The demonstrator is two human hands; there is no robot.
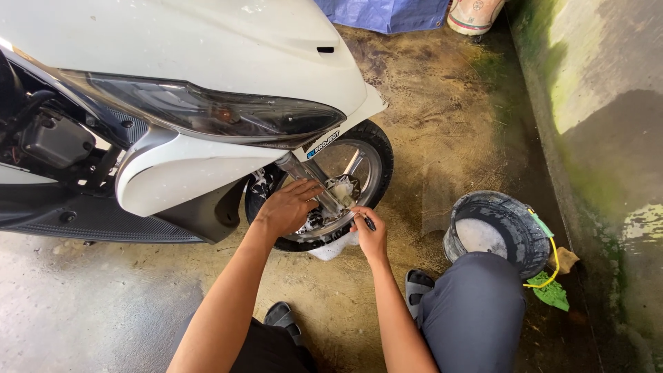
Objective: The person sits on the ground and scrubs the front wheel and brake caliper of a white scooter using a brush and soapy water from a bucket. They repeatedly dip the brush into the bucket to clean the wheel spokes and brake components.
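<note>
The left hand (289, 206) wraps loosely over the fork (311, 181) of the white scooter (179, 103), apparently steadying the front wheel (349, 176) at the hub. The right hand (369, 233) is closed, pinching a small dark tool (368, 221) whose tip points toward the hub (340, 192), at about eleven o'clock from that hand and just beside it. The hub sits at three o'clock from the left hand, nearly touching. A soapy bucket (514, 220) stands on the floor (428, 131) at three o'clock, within reach beside the knee.
</note>
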